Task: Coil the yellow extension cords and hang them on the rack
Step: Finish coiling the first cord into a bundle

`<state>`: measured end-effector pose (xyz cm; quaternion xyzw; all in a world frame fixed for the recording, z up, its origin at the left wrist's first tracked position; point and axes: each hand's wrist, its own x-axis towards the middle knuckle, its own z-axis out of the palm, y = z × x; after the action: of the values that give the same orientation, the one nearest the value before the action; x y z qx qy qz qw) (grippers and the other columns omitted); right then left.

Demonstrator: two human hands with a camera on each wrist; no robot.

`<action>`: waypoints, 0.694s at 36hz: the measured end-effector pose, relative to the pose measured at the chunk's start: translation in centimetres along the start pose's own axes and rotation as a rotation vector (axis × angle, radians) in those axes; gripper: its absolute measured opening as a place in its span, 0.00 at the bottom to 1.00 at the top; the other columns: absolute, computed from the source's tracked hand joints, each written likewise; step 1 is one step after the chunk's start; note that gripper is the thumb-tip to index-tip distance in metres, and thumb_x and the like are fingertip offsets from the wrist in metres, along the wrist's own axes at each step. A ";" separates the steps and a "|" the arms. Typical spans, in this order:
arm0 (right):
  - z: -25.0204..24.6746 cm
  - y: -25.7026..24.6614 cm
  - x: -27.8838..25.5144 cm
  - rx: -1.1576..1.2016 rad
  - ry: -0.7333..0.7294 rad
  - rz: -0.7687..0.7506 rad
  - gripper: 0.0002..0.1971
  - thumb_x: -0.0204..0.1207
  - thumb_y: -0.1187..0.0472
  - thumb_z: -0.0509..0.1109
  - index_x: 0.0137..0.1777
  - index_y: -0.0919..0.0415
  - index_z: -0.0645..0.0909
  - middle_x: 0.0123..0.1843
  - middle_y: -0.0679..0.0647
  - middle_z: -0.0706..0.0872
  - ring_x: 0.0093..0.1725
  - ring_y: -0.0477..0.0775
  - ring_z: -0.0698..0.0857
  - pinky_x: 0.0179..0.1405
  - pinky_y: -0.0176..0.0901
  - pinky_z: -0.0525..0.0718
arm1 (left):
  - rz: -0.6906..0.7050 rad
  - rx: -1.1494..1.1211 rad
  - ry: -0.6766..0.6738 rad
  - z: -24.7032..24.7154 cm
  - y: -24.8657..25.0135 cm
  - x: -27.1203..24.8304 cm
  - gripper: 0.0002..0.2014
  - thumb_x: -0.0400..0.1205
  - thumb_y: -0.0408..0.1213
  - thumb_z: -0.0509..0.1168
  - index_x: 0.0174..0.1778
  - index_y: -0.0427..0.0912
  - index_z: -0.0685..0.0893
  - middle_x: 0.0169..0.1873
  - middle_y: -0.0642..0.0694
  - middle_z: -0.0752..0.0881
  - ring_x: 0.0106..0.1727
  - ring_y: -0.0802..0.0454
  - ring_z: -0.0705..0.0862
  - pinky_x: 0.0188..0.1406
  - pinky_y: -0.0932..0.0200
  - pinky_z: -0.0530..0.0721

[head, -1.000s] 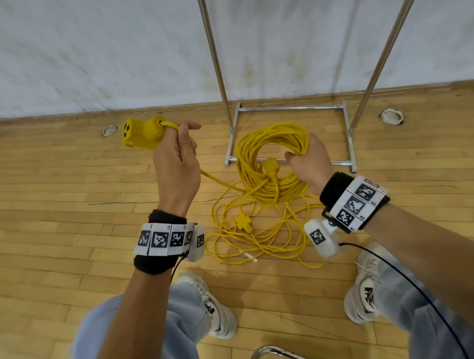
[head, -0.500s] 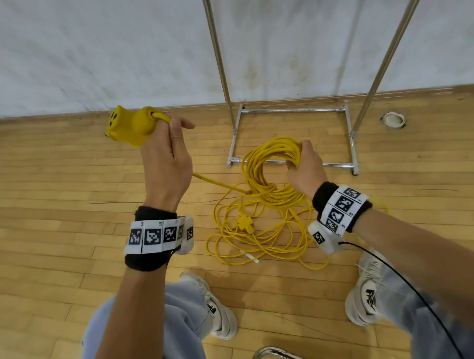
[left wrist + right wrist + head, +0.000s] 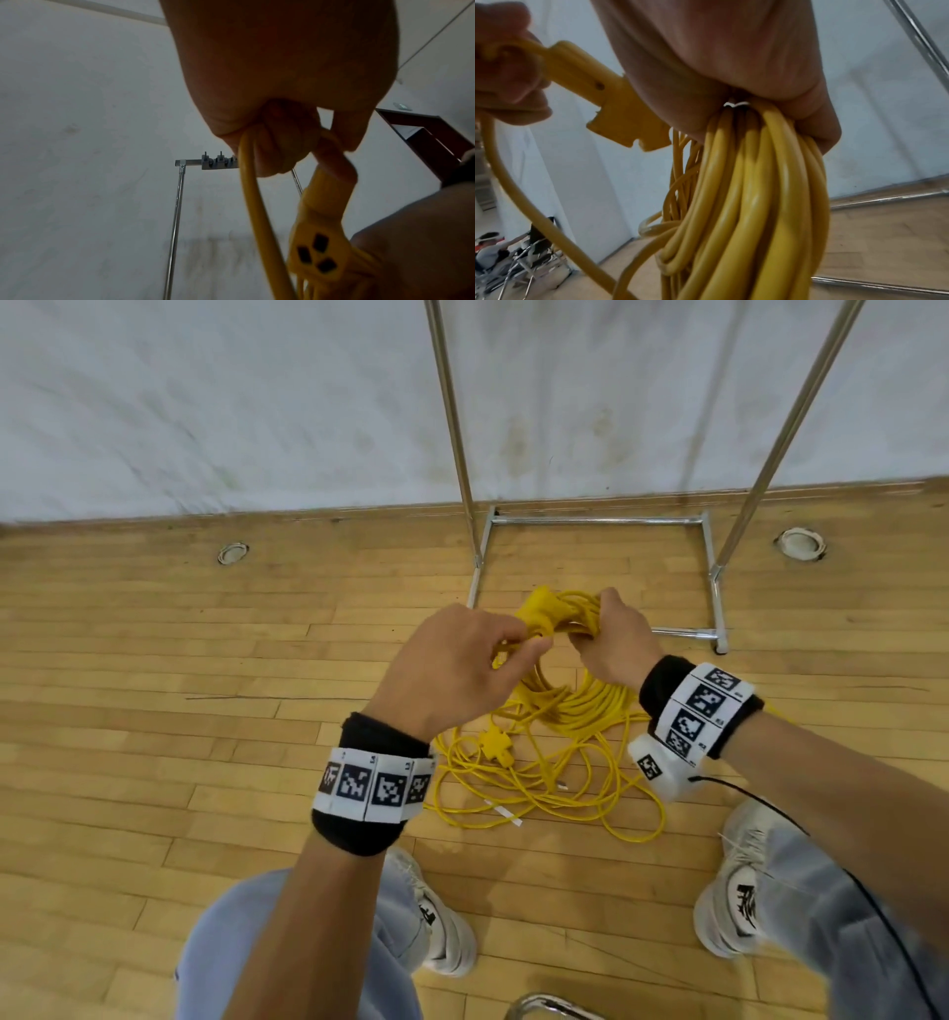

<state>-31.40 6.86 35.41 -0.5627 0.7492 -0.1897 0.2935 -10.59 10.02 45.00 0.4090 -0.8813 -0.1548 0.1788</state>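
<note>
My right hand [image 3: 613,642] grips the top of a thick coil of yellow extension cord [image 3: 590,706], whose loops hang below the fist [image 3: 752,203]. My left hand [image 3: 457,660] grips the cord just behind its yellow socket end [image 3: 539,608], held right beside the right hand. The socket's three slots [image 3: 315,253] face the left wrist camera. A second, thinner yellow cord [image 3: 539,788] lies loose on the floor below, with its plug [image 3: 495,744]. The chrome rack [image 3: 598,521] stands just beyond the hands; its top bar with grey hooks [image 3: 218,162] shows overhead.
Wooden floor runs to a white wall. Two round floor sockets [image 3: 233,553] [image 3: 800,542] sit left and right of the rack. My shoes [image 3: 444,932] [image 3: 737,901] flank the loose cord. A chrome tube [image 3: 544,1006] lies at the bottom edge. A person sits far off [image 3: 490,251].
My left hand has swung the socket end from out at the left across to the coil, meeting my right hand. The last loop is drawn in.
</note>
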 end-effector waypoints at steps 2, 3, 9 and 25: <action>0.0 0.2 0.0 0.013 -0.027 0.021 0.23 0.83 0.58 0.72 0.70 0.67 0.69 0.64 0.70 0.84 0.63 0.72 0.84 0.54 0.56 0.82 | -0.001 -0.057 -0.022 0.3 -0.5 -0.1 0.19 0.87 0.51 0.64 0.35 0.43 0.83 0.20 0.52 0.72 0.24 0.52 0.70 0.26 0.52 0.66; -0.1 0.1 0.0 0.020 -0.039 0.030 0.23 0.83 0.58 0.72 0.72 0.67 0.69 0.64 0.69 0.84 0.63 0.72 0.84 0.54 0.55 0.83 | -0.007 -0.089 -0.035 0.3 -0.7 -0.1 0.19 0.87 0.50 0.64 0.37 0.41 0.85 0.22 0.50 0.75 0.26 0.50 0.72 0.27 0.52 0.67; -0.4 -0.2 0.1 0.061 -0.064 0.109 0.27 0.83 0.54 0.72 0.76 0.65 0.68 0.65 0.66 0.84 0.64 0.69 0.83 0.56 0.53 0.81 | -0.031 -0.270 0.043 -0.5 -0.9 -0.7 0.17 0.88 0.47 0.66 0.40 0.40 0.88 0.23 0.47 0.77 0.26 0.54 0.71 0.26 0.57 0.66; -2.0 -1.8 -1.2 0.498 -0.189 0.126 0.11 0.84 0.66 0.71 0.58 0.76 0.83 0.47 0.61 0.80 0.47 0.57 0.78 0.41 0.48 0.75 | -0.108 -0.244 0.133 0.6 -1.6 -0.1 0.16 0.89 0.47 0.65 0.40 0.41 0.84 0.22 0.51 0.75 0.25 0.56 0.70 0.25 0.52 0.67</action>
<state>-31.16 7.34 38.35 -0.4408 0.6822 -0.2963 0.5025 -9.68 9.20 43.76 0.4403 -0.8189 -0.2428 0.2768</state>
